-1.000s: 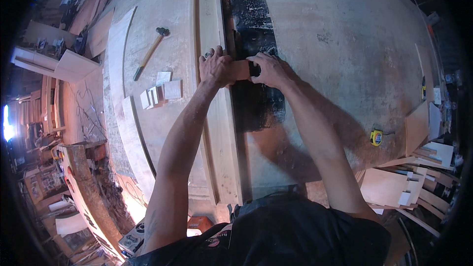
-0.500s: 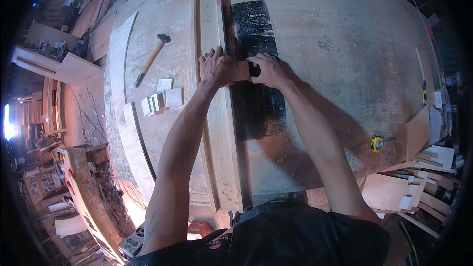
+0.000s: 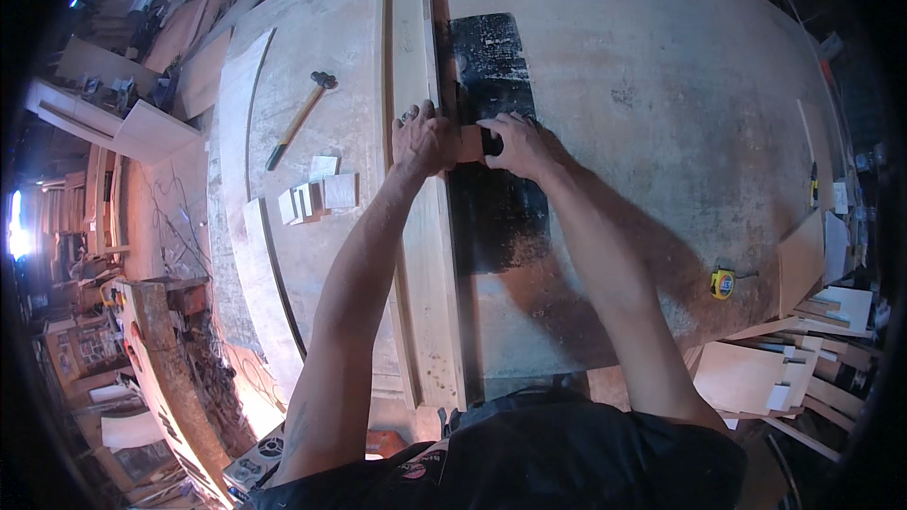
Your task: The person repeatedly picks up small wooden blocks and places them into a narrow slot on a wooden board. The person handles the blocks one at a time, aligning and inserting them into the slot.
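My left hand (image 3: pixel 422 139) and my right hand (image 3: pixel 517 144) meet at a small wooden block (image 3: pixel 470 144), each gripping one end of it. The block sits against the long wooden rail (image 3: pixel 416 47) that runs up the table, at the left edge of a black rectangular plate (image 3: pixel 496 198) set in the tabletop. My left hand rests partly on the rail. My right hand lies over the black plate. Both forearms reach in from the lower edge.
A hammer (image 3: pixel 298 120) lies left of the rail, with several small wooden blocks (image 3: pixel 316 196) below it. A yellow tape measure (image 3: pixel 723 282) sits at the table's right edge. Curved boards (image 3: pixel 269 302) lean at the left, cut panels (image 3: pixel 756 373) stack at lower right.
Both hands stay clamped on the block at the rail. Their place on the table looks nearly the same; only the view has shifted slightly.
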### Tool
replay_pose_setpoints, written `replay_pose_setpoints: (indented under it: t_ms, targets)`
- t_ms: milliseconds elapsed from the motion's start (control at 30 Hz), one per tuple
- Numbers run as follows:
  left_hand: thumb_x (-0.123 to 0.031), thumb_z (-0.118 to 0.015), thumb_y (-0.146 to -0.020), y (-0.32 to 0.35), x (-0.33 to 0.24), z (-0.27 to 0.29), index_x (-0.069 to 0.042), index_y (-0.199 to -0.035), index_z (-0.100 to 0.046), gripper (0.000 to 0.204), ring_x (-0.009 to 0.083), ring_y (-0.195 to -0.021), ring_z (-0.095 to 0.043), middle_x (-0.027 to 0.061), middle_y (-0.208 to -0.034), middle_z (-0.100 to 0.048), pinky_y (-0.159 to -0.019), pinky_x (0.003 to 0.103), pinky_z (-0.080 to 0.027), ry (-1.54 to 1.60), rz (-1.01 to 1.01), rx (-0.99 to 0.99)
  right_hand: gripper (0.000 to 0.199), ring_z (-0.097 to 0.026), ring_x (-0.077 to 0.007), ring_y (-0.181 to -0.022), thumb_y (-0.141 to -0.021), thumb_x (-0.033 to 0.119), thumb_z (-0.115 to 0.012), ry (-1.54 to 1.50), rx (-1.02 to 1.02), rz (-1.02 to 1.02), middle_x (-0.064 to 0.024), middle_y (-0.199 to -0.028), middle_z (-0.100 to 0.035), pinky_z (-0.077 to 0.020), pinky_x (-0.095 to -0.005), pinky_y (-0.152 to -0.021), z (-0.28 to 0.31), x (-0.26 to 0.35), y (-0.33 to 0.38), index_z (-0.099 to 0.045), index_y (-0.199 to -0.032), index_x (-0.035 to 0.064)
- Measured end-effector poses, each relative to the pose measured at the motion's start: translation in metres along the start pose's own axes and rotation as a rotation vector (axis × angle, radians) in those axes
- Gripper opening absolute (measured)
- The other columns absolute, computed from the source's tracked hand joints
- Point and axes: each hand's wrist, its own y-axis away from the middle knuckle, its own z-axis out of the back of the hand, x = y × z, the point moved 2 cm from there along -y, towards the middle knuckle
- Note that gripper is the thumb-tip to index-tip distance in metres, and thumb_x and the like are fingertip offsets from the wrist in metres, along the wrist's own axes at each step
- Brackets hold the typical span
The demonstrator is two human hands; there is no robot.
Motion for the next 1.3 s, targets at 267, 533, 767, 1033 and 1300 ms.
replay_pose_setpoints:
  t_ms: [267,533,767,1033,1300]
  targets:
    - [-0.036,-0.1,-0.059,0.109,-0.02,-0.012,-0.012,-0.124,-0.08,0.072,0.034,-0.132,-0.06,0.0109,-0.133,-0.06,-0.111,0.051,-0.052,0.162,-0.133,0.01,0.083,-0.069,-0.0345,-0.133,-0.085,0.033,-0.097,-0.067,0.123,-0.012,-0.0133,-0.142,-0.073,-0.0566,-0.0478,-0.116,-0.002,0.037,0.103,-0.067,-0.159,0.0102]
    - [-0.032,-0.093,-0.082,0.2,-0.045,-0.009,0.0,-0.125,-0.083,0.055,0.0229,-0.113,-0.07,0.0095,-0.12,-0.071,-0.106,0.043,-0.055,1.438,0.029,0.216,0.101,-0.078,-0.0253,-0.12,-0.081,0.024,-0.106,-0.634,-0.162,-0.073,-0.0104,-0.141,-0.076,-0.0631,-0.0409,-0.105,-0.01,0.103,0.195,-0.057,-0.169,0.0149]
    - [-0.045,-0.074,-0.104,0.226,-0.062,-0.041,0.002,-0.139,-0.075,0.059,0.0236,-0.131,-0.068,0.0163,-0.131,-0.079,-0.117,0.042,-0.048,2.158,-0.007,0.562,0.087,-0.078,-0.0228,-0.12,-0.079,0.023,-0.104,-0.544,-0.113,0.073,-0.0098,-0.145,-0.076,-0.0638,-0.0391,-0.102,0.004,0.106,0.188,-0.066,-0.156,0.01]
    - [-0.037,-0.103,-0.077,0.211,-0.029,-0.025,-0.006,-0.132,-0.075,0.069,0.0336,-0.122,-0.068,0.0134,-0.124,-0.07,-0.101,0.05,-0.059,0.677,0.199,-0.243,0.077,-0.063,-0.0357,-0.136,-0.076,0.025,-0.099,0.13,-0.05,0.007,-0.0105,-0.138,-0.072,-0.0501,-0.0526,-0.12,-0.029,0.076,0.143,-0.07,-0.146,0.0125]
    - [-0.043,-0.103,-0.067,0.177,-0.033,-0.026,-0.022,-0.155,-0.06,0.1,0.0344,-0.139,-0.055,0.0117,-0.146,-0.053,-0.113,0.05,-0.049,0.191,-0.023,-0.109,0.076,-0.06,-0.0323,-0.14,-0.08,0.031,-0.099,0.146,0.045,-0.015,-0.0071,-0.15,-0.064,-0.0479,-0.0514,-0.122,-0.024,0.063,0.146,-0.072,-0.15,0.015]
